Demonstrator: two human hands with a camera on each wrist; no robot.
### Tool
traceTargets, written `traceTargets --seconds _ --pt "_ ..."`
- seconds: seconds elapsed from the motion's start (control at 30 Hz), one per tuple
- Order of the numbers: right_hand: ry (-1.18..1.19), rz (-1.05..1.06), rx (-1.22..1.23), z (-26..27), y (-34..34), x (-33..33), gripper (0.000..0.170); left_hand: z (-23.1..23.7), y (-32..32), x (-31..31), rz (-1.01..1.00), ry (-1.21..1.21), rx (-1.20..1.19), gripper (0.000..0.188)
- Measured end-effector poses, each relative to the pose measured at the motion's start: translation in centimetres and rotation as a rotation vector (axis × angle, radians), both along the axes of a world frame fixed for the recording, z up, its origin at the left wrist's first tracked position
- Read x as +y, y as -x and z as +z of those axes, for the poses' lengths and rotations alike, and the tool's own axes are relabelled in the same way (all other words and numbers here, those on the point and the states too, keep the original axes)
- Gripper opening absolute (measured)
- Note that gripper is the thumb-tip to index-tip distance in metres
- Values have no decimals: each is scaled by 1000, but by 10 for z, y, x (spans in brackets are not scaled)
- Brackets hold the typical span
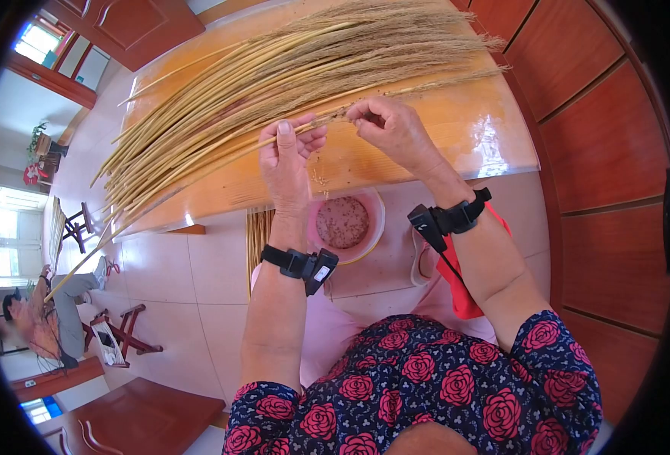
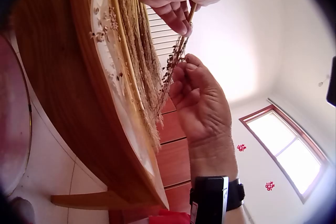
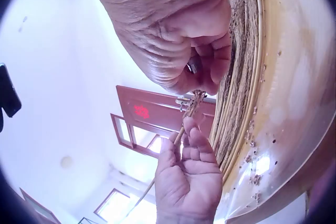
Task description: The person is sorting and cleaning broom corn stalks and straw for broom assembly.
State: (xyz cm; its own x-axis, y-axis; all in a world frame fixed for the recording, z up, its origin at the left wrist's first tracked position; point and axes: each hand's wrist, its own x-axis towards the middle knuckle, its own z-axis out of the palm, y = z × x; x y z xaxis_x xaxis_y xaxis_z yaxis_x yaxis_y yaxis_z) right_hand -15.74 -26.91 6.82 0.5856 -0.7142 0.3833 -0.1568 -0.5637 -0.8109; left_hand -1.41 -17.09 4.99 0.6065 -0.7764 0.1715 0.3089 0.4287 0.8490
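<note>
A long pale broomcorn stalk slants across the table's near side, its thin end reaching toward the floor at the left. My left hand holds it near the seed head, between thumb and fingers. Close by, my right hand pinches the seed head with curled fingers. Dark seeds cling to the thin branches between the two hands in the left wrist view. Beyond both hands lies a broad layer of similar stalks, brushy heads to the right.
Loose seeds and husks are scattered on the glossy wooden table. Below its edge stands a pink tub with bits inside. More stalks lean under the table. Red-brown cabinets border the right; another person sits at far left.
</note>
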Motion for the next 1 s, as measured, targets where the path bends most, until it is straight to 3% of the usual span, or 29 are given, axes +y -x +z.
traceTargets --seconds 0.03,0.13,0.23,0.33,0.63,0.83,0.93,1.0 --pt "0 14 9 -2 0 -1 17 0 0 0 -3 7 0 22" --pt "-285 -18 34 1 1 2 20 1 1 0 -13 17 5 23" --pt "-622 95 -9 3 3 0 22 1 1 0 -25 22 11 23" --pt "-698 180 28 6 7 0 26 0 1 1 -31 21 6 22" --pt "-822 181 55 6 8 -1 23 -1 1 1 -77 18 -61 21" --pt "-773 120 119 6 5 1 22 -2 3 0 -89 21 -81 20" --pt "-580 12 93 12 6 2 19 -2 3 -1 -73 -2 -73 20" --pt "-88 -82 11 10 7 1 17 -2 1 -1 -58 -22 -66 21"
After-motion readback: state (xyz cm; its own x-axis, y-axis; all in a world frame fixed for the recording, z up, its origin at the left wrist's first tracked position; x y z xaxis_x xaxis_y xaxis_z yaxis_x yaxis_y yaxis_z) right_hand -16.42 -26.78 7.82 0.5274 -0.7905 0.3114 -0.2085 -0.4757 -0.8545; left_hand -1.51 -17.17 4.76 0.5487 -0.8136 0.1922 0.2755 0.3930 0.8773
